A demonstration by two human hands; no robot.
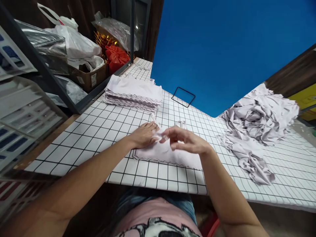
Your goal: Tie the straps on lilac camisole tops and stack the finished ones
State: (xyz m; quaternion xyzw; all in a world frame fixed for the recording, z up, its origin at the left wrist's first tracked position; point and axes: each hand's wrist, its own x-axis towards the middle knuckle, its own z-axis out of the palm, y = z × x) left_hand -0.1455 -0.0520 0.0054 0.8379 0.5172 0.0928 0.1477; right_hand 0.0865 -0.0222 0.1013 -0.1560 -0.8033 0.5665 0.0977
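Pale fabric pieces with wavy edges lie in a flat layered pile (170, 154) near the front of the table. My left hand (144, 135) rests palm down with its fingers spread on the upper left part of this pile. Just to its right, my right hand (185, 140) is raised a little, its thumb and index finger curled round a loose strip of the same fabric (159, 132). Behind my hands stands a taller, neat stack of pale fabric (134, 90).
A crumpled heap of pale fabric (261, 115) spreads over the right of the grid-patterned table (86, 135). A thin black rectangular frame (187, 104) sits at the back edge, before a blue surface (209, 49). Shelves with bags and a cardboard box (91, 79) stand left.
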